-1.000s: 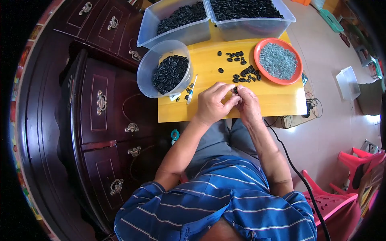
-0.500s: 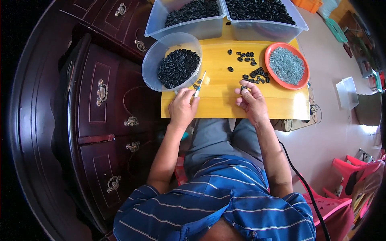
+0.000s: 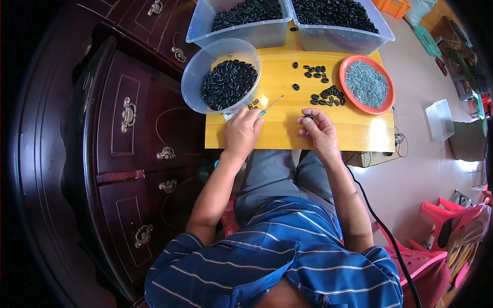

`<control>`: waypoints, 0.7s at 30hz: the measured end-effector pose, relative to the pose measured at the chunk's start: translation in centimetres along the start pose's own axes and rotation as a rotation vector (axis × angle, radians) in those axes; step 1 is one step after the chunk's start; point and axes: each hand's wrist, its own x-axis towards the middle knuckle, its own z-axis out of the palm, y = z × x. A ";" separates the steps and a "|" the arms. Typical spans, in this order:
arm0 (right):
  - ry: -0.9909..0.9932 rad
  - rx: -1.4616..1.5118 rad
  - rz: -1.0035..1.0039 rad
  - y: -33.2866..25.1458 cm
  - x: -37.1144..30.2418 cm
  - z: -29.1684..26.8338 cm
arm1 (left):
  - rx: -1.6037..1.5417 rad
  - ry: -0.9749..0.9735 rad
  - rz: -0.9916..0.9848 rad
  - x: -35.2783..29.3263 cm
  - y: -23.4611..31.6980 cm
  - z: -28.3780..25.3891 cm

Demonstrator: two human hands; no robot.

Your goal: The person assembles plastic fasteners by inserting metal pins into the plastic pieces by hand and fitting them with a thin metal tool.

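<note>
My left hand point(image 3: 242, 131) is closed round the handle of a slim screwdriver point(image 3: 272, 104), whose thin shaft points up and to the right. Between the thumb and fingers of my right hand point(image 3: 322, 131) is a small black oval plastic part point(image 3: 308, 116). Just above my left hand stands a clear round tub point(image 3: 192, 97) heaped with black oval parts point(image 3: 228, 84). A few small pieces point(image 3: 253, 104) lie on the yellow tabletop point(image 3: 277, 136) beside that tub. Loose black parts point(image 3: 328, 95) are scattered above my right hand.
An orange-red bowl point(image 3: 343, 92) of small silvery metal pieces point(image 3: 367, 84) stands at the table's right. Two clear bins of black parts, a left one point(image 3: 241, 35) and a right one point(image 3: 339, 43), line the far edge. Dark wooden drawers point(image 3: 126, 113) crowd the left side.
The screwdriver has swung from nearly upright to slanting right, toward my right hand. My left hand has moved slightly right, and my right hand a little lower, still pinching the part.
</note>
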 end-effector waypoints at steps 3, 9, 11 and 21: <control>0.012 -0.008 -0.024 0.0 -0.3 -0.3 | 0.010 -0.040 0.008 0.2 0.2 0.3; 0.028 -0.072 -0.049 -0.5 -1.1 -1.1 | 0.069 -0.148 -0.056 0.3 0.4 0.1; 0.061 -0.092 -0.042 -0.6 -1.4 -1.5 | 0.075 -0.191 -0.067 0.4 0.6 -0.3; -0.044 -0.097 -0.030 -1.4 -3.0 -2.9 | -0.250 -0.360 -0.063 0.8 3.1 -3.0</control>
